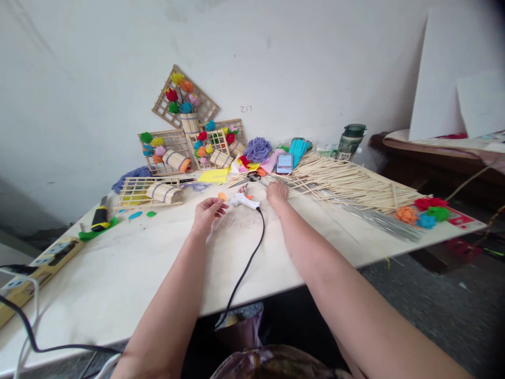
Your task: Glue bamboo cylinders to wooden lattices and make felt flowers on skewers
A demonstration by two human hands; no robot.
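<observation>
My left hand (210,215) pinches a small orange piece (222,197) between thumb and fingers, above the white table (158,279). Just right of it lies a white glue gun (244,201) with a black cord running toward the near edge. My right hand (277,192) reaches to the near end of the silver wires (258,179), beside the black scissors (252,178); its fingertips are hidden, so its grip cannot be made out. A phone (284,163) stands behind this hand.
Stick lattices with colourful flowers (185,95) lean on the wall. Wooden sticks (347,179) spread to the right, near a dark green bottle (351,141). On the left are a yellow-black cutter (100,218) and a power strip (47,263).
</observation>
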